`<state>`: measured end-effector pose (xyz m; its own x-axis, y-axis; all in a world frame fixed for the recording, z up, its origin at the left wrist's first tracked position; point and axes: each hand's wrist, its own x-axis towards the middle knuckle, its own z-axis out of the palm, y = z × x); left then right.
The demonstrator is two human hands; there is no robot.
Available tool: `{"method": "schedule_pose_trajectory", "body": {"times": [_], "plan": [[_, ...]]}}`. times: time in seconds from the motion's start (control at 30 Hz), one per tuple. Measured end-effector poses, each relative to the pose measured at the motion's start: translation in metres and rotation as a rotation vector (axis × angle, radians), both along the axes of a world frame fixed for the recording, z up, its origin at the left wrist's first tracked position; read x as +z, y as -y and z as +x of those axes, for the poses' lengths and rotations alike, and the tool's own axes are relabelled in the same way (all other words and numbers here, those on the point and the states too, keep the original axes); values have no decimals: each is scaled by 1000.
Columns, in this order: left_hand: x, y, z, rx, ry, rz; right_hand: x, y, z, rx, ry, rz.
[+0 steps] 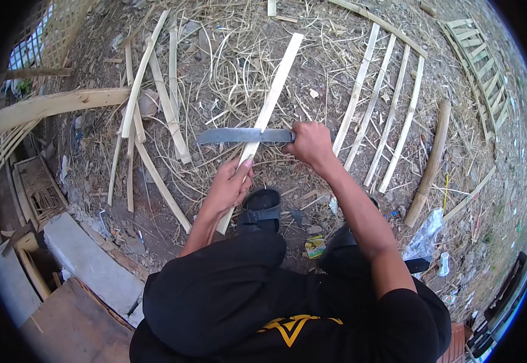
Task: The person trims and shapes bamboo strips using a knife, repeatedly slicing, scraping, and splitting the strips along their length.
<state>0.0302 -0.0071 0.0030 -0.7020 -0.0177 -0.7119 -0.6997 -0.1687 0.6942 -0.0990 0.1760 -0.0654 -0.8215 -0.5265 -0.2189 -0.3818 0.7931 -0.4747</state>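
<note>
We find the right grip (312,143) closed round the handle of a long, grey metal knife (230,135), its blade crossing a pale, flat wooden strip (280,85). The left grip (230,184) pinches that strip's lower part, over shaving-strewn brown ground (457,181). We judge it light, springy and splinter-edged, best held by its flat faces, clear of the blade.

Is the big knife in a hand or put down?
In a hand: the right hand grips the knife, which crosses the pale strip.
</note>
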Motion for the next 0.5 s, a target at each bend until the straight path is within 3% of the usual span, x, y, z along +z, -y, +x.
{"method": "schedule_pose_trajectory", "body": {"times": [0.13, 0.2, 0.33, 0.4, 0.47, 0.5], "plan": [[9, 1, 16, 29, 44, 89, -4, -18, -23, -152, 40, 48], [19, 5, 29, 46, 83, 144, 1, -40, -35, -58, -188, 31], [31, 11, 40, 83, 141, 256, 3, -49, -36, -106, -256, -6], [33, 11, 46, 32, 141, 165, 4, -48, -32, -92, -226, -36], [30, 12, 53, 45, 145, 142, 13, -36, -31, -71, -29, 20], [27, 15, 50, 46, 130, 119, 12, -35, -25, -43, -77, -1]]}}
